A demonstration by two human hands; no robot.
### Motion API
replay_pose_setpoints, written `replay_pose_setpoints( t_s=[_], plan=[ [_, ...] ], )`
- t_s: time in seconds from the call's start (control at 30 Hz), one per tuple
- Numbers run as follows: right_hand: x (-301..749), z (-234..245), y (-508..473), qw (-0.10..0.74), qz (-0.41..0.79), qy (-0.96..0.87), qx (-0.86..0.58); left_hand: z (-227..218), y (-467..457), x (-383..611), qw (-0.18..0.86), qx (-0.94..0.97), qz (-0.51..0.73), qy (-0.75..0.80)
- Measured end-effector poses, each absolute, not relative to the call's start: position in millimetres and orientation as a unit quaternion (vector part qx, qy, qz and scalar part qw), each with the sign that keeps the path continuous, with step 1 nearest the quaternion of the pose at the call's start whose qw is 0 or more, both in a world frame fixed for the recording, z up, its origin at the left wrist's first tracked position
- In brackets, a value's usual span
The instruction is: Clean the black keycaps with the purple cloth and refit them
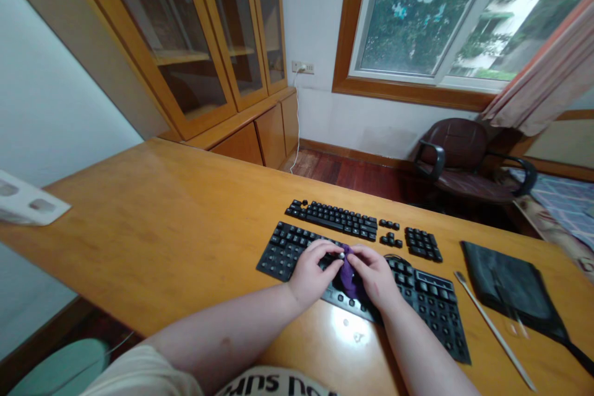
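Daylight through the window (431, 25) — white glare on the desk (185, 216) — wide-angle edge distortion.

The purple cloth (349, 278) looks soft and matt. The keyboard (436, 309) and loose keycaps (343, 218) near the desk's far edge look like dull black plastic. Desk (185, 229): smooth, glossy wood. Cabinet (269, 130): wood, 3 glass panes (227, 18).

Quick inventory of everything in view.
Keyboard: one, black, centre
Keycaps: many, black, behind keyboard
Cloth: one, purple, over keyboard
Small object: one, pale, beside cloth
Pouch: one, black, right
Rod: one, pale, beside pouch
Desk: one, brown, beneath
Cabinet: one, brown, back
Window: one, brown frame, back
Curtain: one, pink, by window
Socket: one, white, back
Chair: one, maroon, right
Holed object: one, white, left
Left hand: one, on small object
Right hand: one, on cloth
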State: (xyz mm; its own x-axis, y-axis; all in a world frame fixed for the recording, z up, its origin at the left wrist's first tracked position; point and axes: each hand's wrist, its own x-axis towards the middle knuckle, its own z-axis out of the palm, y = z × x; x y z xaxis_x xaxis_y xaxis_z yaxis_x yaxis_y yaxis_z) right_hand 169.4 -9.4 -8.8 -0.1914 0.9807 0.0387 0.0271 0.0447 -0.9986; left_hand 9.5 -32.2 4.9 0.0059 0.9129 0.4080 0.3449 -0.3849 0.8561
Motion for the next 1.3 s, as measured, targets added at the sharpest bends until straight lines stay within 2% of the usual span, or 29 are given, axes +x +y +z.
replay_pose_setpoints(
  t_s=[0.77,1.3],
  plan=[
    [169.1,-7.9,-10.2,0.44,0.527,-0.572,-0.449,-9.3,-29.4,10.2,0.345,0.599,0.542,0.478],
    [168.8,-9.0,-10.2,0.446,0.517,-0.575,-0.45,-0.4,-30.5,8.5,0.302,0.633,0.512,0.496]
  ],
)
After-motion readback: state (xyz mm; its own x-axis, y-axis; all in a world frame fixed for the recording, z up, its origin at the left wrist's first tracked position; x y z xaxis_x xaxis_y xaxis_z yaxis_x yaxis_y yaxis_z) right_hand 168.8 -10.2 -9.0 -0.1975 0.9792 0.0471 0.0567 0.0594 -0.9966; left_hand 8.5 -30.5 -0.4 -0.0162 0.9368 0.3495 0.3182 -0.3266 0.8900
